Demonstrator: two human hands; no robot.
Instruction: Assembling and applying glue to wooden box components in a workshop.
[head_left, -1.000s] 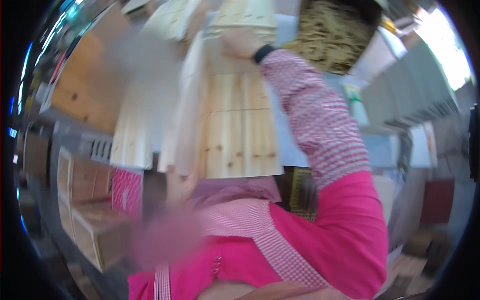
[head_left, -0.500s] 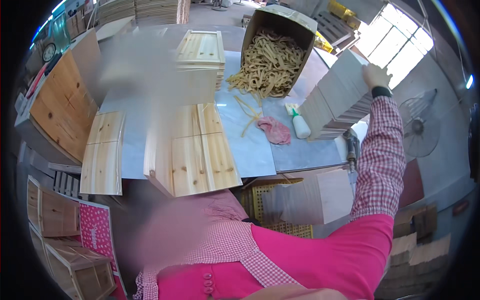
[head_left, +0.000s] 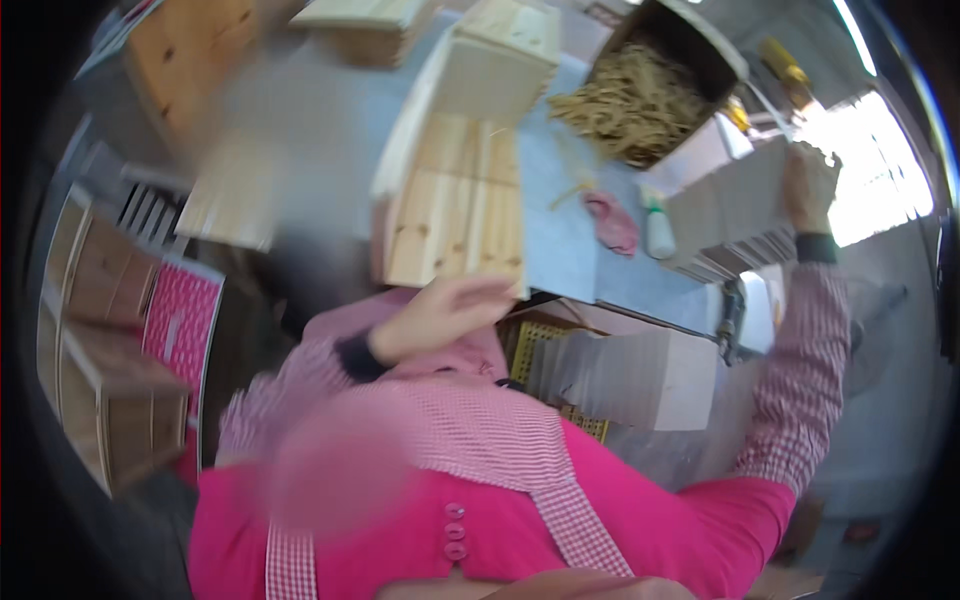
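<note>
Fingers [head_left: 490, 290] of the left hand [head_left: 440, 318] are stretched out nearly together, apparently pinching nothing, at the near edge of an open wooden box [head_left: 455, 205]; whether they touch it is unclear. The box lies on a blue-grey table [head_left: 555, 240], its knotty base showing, with walls at the left and far end. Off to the right, the right hand [head_left: 812, 190] is at the upper end of a stack of pale panels [head_left: 725, 200]; blur hides whether it pinches one. The step in hand looks like fetching a panel; the next move probably calls for separating just one from its neighbours.
</note>
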